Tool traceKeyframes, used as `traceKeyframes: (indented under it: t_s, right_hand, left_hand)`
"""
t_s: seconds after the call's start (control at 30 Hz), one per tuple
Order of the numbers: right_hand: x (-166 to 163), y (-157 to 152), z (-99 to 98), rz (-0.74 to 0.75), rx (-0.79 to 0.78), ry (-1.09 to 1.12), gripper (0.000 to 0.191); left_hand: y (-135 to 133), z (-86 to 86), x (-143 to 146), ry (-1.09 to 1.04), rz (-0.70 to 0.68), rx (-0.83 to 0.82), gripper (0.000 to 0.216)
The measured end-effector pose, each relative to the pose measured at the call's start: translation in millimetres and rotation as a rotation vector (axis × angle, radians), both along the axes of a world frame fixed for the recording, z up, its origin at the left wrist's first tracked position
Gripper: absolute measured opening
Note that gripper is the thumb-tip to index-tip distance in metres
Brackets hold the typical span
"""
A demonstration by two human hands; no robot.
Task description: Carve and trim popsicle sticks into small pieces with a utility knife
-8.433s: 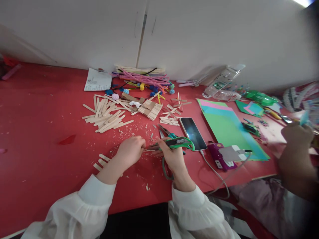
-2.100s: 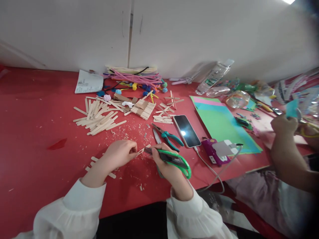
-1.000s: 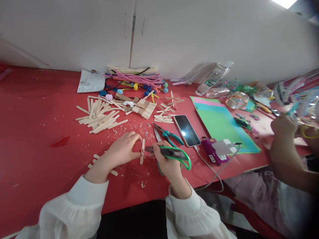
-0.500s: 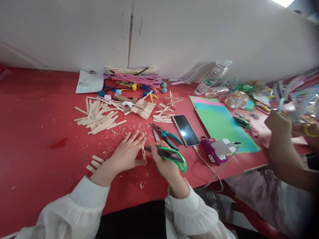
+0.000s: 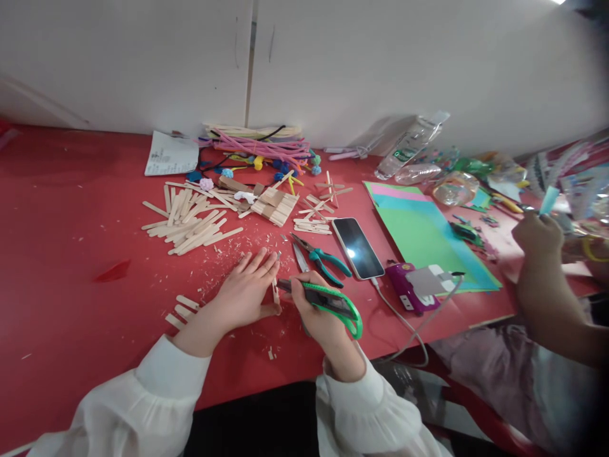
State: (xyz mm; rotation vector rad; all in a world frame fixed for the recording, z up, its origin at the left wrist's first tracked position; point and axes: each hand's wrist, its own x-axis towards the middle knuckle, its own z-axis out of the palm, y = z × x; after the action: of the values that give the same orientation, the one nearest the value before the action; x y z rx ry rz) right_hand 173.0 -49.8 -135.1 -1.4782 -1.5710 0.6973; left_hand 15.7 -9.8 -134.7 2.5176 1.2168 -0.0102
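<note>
My left hand lies on the table with its fingers stretched forward. Its fingertips and thumb pin down the two ends of a short wooden craft stick. My right hand is wrapped around a green and black utility knife. The knife's tip meets the middle of the stick from the right. Small wood shavings are scattered around both hands. Just beyond my right hand lie teal-handled pliers and a pointed metal blade, its other end hidden under the hand.
Loose craft sticks lie at the back left, near a glued stick panel and pipe cleaners. A phone, purple power box, cable and coloured paper are on the right. Another person's hand works at the far right.
My right hand and the knife have shifted slightly, the handle end dipping a little right and down. My left hand keeps its place. The other person's hand has moved slightly.
</note>
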Motion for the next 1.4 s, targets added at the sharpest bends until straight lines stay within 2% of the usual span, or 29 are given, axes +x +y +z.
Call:
traceKeyframes:
  t_s: [0.37,0.67,1.4]
  right_hand:
    - [-1.1,-2.2,9.9,0.027,0.019,-0.114,0.018]
    - [1.6,-6.2,6.2,-0.001,0.069,-0.127,0.017]
    - [-1.2,-9.1,9.0,0.052,0.168,-0.197,0.015]
  left_hand:
    - [-1.0,0.8,2.4,0.052,0.024,-0.004,0.074]
    - [-1.3,0.6,1.5,0.063,0.018,0.006,0.074]
    - [-0.2,3.0,2.3,0.073,0.029,-0.007,0.071]
